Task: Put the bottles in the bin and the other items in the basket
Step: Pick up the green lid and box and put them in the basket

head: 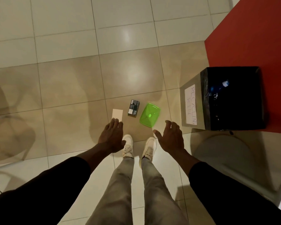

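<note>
Three items lie on the tiled floor in front of my feet: a white card [117, 113], a small dark box [133, 108] and a green plastic lid [149, 115]. My left hand [112, 137] hovers open just short of the white card, holding nothing. My right hand [172, 136] is open with fingers spread, near the green lid's right corner, also holding nothing. The bin [191, 101], lined with a black bag and labelled with a paper sign, stands to the right; a bottle with a blue and white cap [224, 84] lies inside.
A red floor area [250, 38] lies behind and under the bin. A pale round container [221, 153] stands at my right, below the bin. Chair shapes show faintly at the left edge [10, 127]. My white shoes [139, 147] stand just behind the items.
</note>
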### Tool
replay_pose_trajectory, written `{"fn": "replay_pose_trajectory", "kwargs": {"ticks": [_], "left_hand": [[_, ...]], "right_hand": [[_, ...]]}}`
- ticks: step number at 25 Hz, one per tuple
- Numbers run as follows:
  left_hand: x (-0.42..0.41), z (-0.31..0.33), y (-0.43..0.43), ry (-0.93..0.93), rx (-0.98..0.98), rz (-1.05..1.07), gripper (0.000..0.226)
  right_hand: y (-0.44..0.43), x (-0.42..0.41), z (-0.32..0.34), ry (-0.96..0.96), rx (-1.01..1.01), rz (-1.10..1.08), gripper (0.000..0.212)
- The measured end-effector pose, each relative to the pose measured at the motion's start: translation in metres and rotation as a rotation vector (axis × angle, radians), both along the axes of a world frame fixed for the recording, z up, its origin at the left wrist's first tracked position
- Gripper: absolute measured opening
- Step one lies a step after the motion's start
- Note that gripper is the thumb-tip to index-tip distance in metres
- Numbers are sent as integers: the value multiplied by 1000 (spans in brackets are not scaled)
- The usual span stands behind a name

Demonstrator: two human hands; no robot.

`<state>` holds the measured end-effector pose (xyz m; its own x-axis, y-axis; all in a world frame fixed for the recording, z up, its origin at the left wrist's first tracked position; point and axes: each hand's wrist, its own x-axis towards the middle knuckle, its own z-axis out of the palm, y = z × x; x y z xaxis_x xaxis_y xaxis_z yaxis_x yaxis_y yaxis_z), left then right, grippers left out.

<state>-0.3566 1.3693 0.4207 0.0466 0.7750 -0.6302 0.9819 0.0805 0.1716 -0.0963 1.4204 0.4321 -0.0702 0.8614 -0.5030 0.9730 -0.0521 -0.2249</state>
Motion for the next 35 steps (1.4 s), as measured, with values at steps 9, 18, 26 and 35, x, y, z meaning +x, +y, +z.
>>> {"fn": "replay_pose_trajectory", "kwargs": {"ticks": [9,18,26,35], "left_hand": [[11,-189,42,16,-72,68,89],[25,-409,111,15,-46,142,79],[44,-522,142,23,-25,444,111],[50,-560,130,114,46,529,93]], "right_hand": [[46,21,-196,-54,-98,108,69],[69,25,-412,-62,-265,-48,62],[84,29,-534,-59,-247,-342,56],[71,34,-579,-99,-178,-446,46]]}}
